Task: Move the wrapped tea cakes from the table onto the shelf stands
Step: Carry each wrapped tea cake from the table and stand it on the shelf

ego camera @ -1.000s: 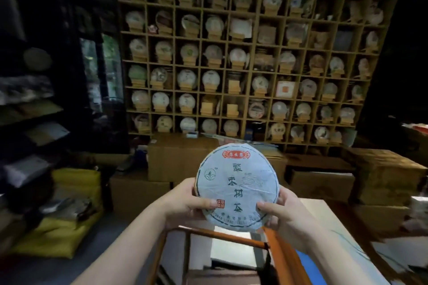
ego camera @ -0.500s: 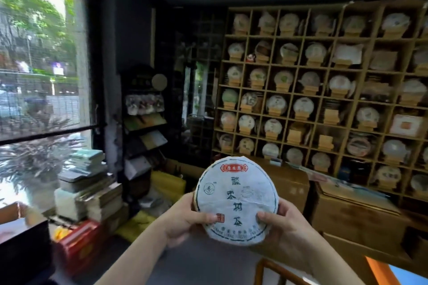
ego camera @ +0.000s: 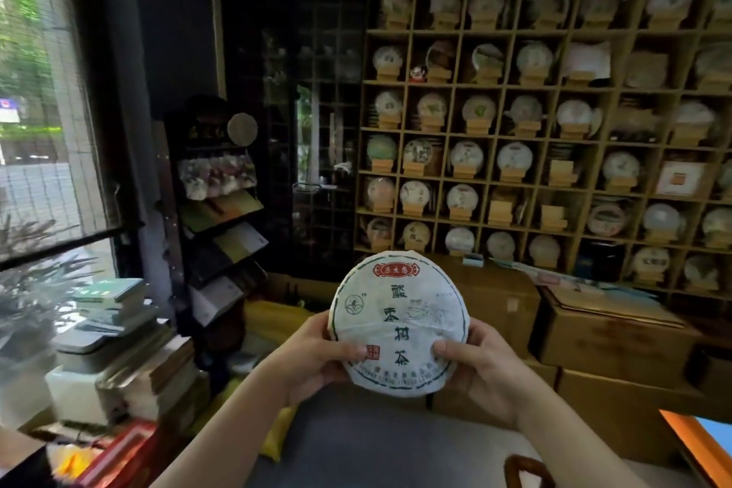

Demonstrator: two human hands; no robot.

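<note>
One tea cake (ego camera: 400, 323) is in play, held up in mid-air in front of the chest by two hands. The left hand (ego camera: 317, 357) grips its lower left rim, thumb laid across the printed face; the right hand (ego camera: 475, 362) grips the lower right rim the same way, fingers curled behind. The cake stands upright, face toward the camera.

Behind it rises one wooden grid shelf (ego camera: 546, 131), seven rows showing, most cells filled with a wrapped cake on a small wooden stand. At least three stands (ego camera: 500, 210) in the fifth and sixth rows carry no cake. The shelf's right side runs out of view.

Cardboard boxes (ego camera: 606, 333), at least four, are stacked against the shelf's foot, so its lowest row sits just behind their tops. To the left stands one dark leaflet rack (ego camera: 222, 218), and nearer the window a pile of books (ego camera: 115, 333). Between pile and boxes lies a strip of bare grey floor (ego camera: 376, 440).

The cake is a round disc in creased white paper, with a green ring, a red label at top, a column of dark characters down the middle and a small red seal.
</note>
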